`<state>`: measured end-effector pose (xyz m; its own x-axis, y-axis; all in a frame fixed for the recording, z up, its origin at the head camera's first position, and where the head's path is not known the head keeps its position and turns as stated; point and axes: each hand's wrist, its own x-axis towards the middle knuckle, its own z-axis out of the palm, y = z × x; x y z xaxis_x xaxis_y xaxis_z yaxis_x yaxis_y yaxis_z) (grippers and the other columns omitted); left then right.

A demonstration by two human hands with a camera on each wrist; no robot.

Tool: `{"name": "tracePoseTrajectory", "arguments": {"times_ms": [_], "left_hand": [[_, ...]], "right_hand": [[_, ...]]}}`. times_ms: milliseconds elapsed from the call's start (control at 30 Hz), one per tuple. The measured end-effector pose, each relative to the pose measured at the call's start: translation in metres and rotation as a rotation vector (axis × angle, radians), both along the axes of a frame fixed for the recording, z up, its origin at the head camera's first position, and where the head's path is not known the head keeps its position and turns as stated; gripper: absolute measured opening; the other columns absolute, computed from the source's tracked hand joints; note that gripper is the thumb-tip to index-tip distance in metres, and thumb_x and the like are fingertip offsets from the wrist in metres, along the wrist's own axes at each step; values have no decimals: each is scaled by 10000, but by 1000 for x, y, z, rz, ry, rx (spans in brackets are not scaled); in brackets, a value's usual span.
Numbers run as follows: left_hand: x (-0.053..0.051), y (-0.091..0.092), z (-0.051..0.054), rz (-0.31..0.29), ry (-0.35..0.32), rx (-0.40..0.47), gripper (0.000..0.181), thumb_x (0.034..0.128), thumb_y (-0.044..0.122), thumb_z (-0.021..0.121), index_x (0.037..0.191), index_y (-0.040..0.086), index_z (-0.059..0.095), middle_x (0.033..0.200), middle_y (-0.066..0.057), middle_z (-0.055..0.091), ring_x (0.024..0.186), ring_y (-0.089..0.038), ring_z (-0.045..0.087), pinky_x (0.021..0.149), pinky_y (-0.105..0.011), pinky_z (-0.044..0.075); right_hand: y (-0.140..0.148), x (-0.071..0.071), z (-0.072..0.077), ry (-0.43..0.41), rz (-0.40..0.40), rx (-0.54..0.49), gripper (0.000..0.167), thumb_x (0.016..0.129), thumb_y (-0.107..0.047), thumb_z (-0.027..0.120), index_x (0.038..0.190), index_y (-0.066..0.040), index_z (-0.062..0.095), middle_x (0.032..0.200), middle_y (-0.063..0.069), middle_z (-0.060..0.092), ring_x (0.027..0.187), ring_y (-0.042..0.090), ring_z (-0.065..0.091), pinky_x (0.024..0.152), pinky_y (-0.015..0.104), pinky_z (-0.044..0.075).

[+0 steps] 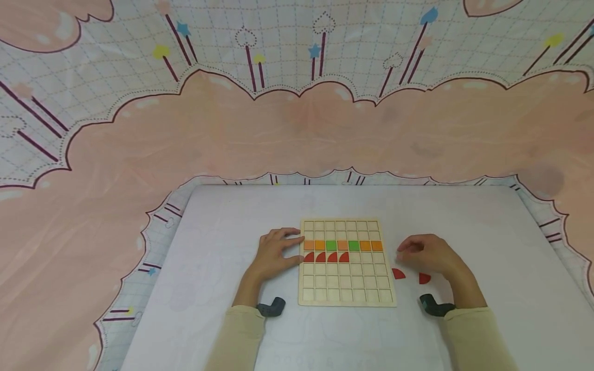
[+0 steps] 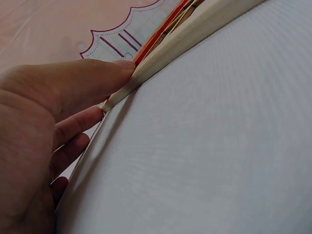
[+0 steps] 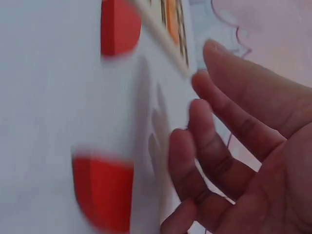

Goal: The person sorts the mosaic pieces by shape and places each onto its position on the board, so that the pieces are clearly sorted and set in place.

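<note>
A pale wooden grid board (image 1: 344,295) lies on the white table. One row across it holds orange and green square tiles (image 1: 331,246). In the row below, several red quarter-circle tiles (image 1: 331,257) fill the left cells. My left hand (image 1: 277,251) touches the board's left edge with its thumb and extended fingers. My right hand (image 1: 429,253) hovers right of the board, fingers loosely bent, with nothing between them in the right wrist view. Beneath it are two loose red quarter-circle tiles, one (image 1: 398,273) beside the board's edge and the other (image 1: 424,278) farther right.
The white tabletop (image 1: 223,216) extends around the board. Behind it hangs a pink and white patterned cloth (image 1: 297,129). A dark wrist-worn device (image 1: 272,307) sits at the left wrist, and another (image 1: 436,306) at the right.
</note>
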<state>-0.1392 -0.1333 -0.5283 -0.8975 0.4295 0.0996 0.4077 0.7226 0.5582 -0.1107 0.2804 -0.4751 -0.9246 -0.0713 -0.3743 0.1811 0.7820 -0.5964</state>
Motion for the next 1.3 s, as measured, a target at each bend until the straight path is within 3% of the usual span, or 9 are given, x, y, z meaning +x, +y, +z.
{"name": "tracePoseTrajectory", "arguments": {"times_ms": [300,633,800,967,1067,1300], "left_hand": [[0,1,1,5,-1,-9,559,858,405,774,1378,233,662,1473,21,558,1359,-250,465,1084,-537,308],[0,1,-1,0,5,-13,562,863,408,775,1385,239,656,1476,30,553,1359,-244,461,1085,-535,308],[1,0,0,1,10,-7,561,860,402,779,1382,236,658,1472,28,558,1353,-252,469,1077,-538,314],[0,-1,-1,10,2,-7,561,860,410,779,1382,245,657,1479,34,553,1361,-244,465,1089,-534,305],[0,-1,-2,10,5,-4,559,855,404,780,1377,244,662,1474,32,556,1362,-243,464,1087,-534,304],[0,0,-1,8,8,-9,556,853,394,779,1376,244,663,1471,34,557,1364,-243,461,1083,-532,304]], "right_hand": [[24,6,-1,-53,82,-65,236,837,-277,815,1038,-169,757,897,31,632,883,209,552,747,331,454],[38,9,-3,-56,202,-27,366,739,-215,891,1073,-210,741,991,19,611,965,201,512,811,337,445],[42,11,-6,-34,193,-69,296,782,-185,860,1054,-183,743,923,23,613,901,188,519,751,273,439],[38,10,-8,-12,147,-79,141,893,-234,768,1019,-174,757,868,3,644,867,182,540,751,300,442],[37,10,-8,-17,129,-80,197,864,-273,804,1023,-169,755,867,5,647,865,183,546,757,308,438],[41,10,-7,-27,137,-108,285,777,-184,871,1029,-133,749,880,18,639,852,167,547,725,262,449]]}}
